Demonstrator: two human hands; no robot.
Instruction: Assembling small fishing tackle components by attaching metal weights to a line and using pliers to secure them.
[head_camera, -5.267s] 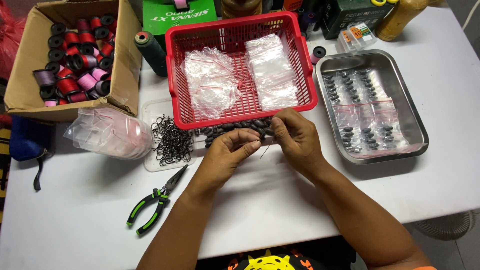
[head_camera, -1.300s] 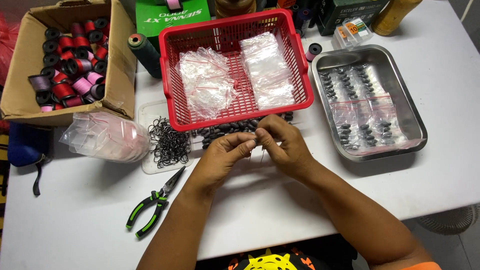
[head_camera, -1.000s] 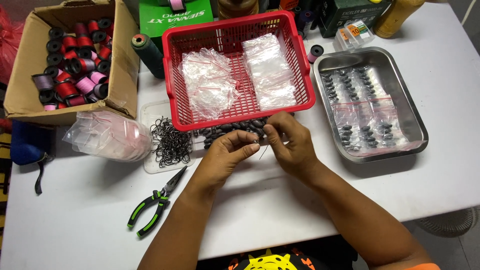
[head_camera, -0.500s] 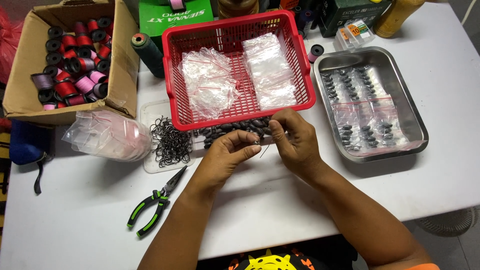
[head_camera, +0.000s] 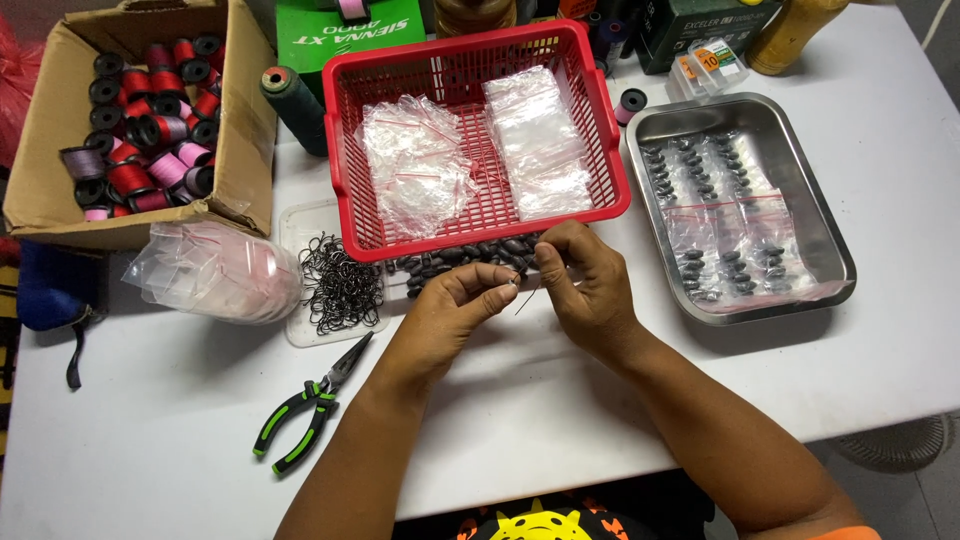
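Change: both hands sit almost where they were half a second ago, the fingertips staying pinched together over the same spot; nothing on the table has shifted.
Table (head_camera: 150, 440): white top, under the grip and all round it.
Cardboard box (head_camera: 60, 130): far to the upper left of the grip, filled with red, pink and black thread spools.
Red basket (head_camera: 350, 180): just above the grip, its front rim close to the fingers, with clear plastic bags lying inside.
Metal tray (head_camera: 800, 190): to the right of the grip, well apart, holding bagged dark sinkers in rows.
Bag bundle (head_camera: 215, 270): clear, left of the grip, beyond the hooks.
Right hand (head_camera: 585, 290): thumb and forefinger clenched on something small at the grip; what exactly cannot be told.
Left hand (head_camera: 455, 310): fingertips pinch a thin wire piece (head_camera: 516, 288), meeting the right hand.
Pliers (head_camera: 305, 410): green and black handles, lower left of the grip, lying untouched.
Hook pile (head_camera: 340, 285): dark wire hooks in a clear shallow tray, just left of the grip.
Loose sinkers (head_camera: 450, 258): small dark beads directly behind the grip, under the basket's edge.
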